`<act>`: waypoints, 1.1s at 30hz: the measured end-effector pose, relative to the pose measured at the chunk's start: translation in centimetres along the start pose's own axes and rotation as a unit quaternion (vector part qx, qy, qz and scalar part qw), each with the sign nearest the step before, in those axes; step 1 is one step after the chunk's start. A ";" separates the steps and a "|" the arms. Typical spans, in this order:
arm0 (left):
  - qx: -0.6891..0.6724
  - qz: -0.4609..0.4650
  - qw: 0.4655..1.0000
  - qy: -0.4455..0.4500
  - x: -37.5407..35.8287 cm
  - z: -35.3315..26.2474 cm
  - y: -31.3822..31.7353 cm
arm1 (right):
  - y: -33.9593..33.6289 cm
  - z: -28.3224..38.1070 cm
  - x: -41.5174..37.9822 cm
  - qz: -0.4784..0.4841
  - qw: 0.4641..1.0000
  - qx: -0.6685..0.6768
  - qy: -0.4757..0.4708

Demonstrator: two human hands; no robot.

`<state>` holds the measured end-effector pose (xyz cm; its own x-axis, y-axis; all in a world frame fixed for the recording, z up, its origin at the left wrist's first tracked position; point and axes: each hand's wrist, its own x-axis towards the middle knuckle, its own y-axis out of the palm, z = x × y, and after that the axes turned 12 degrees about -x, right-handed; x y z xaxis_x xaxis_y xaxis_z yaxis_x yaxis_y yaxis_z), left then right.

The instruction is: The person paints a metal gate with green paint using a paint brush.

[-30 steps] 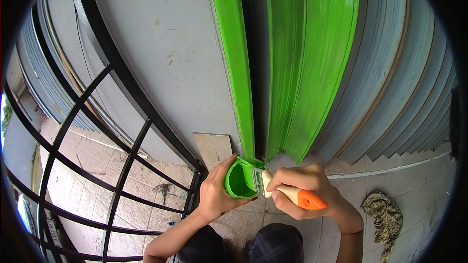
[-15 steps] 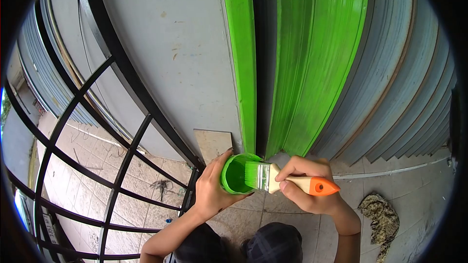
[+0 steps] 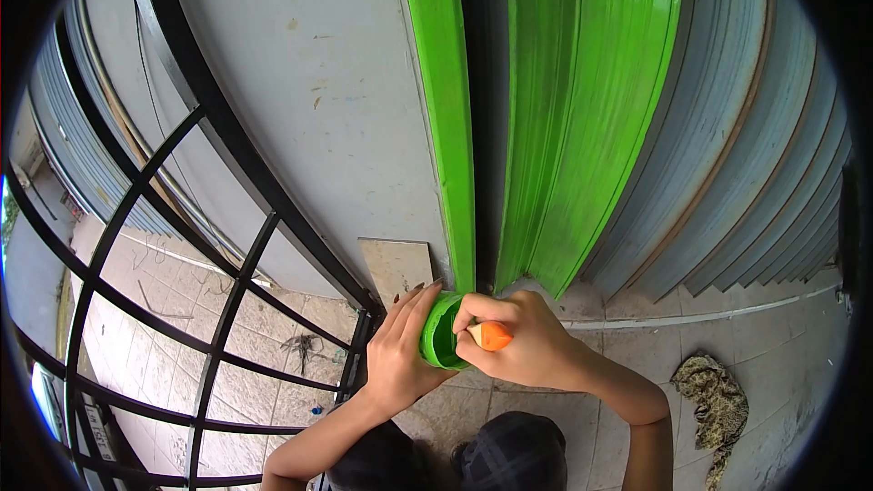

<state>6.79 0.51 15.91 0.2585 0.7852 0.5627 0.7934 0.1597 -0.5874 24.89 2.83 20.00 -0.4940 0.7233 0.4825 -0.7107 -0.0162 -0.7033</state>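
Observation:
My left hand (image 3: 400, 345) is wrapped round a paint can (image 3: 440, 352), tilted so that its mouth faces me and green inside and out. Over the can's right rim, my right hand (image 3: 527, 341) grips a paintbrush (image 3: 492, 335) by its pale handle with an orange end, which points toward the camera. The bristles are hidden behind the hand. Ahead of the can stands a ridged metal panel (image 3: 591, 118) coated in wet-looking green, with streaks. A narrow green post (image 3: 447, 118) rises to its left, and a dark gap separates the two.
Grey ridged shutter panels (image 3: 727, 136) continue to the right. A black metal grille (image 3: 214, 345) stands close on my left, before a grey board (image 3: 309, 82). A small tile piece (image 3: 397, 265) leans at the board's foot. A patterned cloth (image 3: 711, 405) lies on the tiled floor.
My right hand has moved left and tipped the brush upright, from lying across the can's rim to pointing down at its mouth. The can has shifted slightly right.

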 end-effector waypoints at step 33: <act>-0.095 0.015 0.990 -0.103 0.5 1.6 0.5 | -0.7 -4.0 -4.2 -0.162 0.743 0.587 0.278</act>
<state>6.42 1.98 14.97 0.1816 0.8965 0.4042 0.8817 0.0335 -0.4706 29.47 2.56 16.36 -0.1496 0.9887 0.0083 -0.8557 -0.1336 0.5000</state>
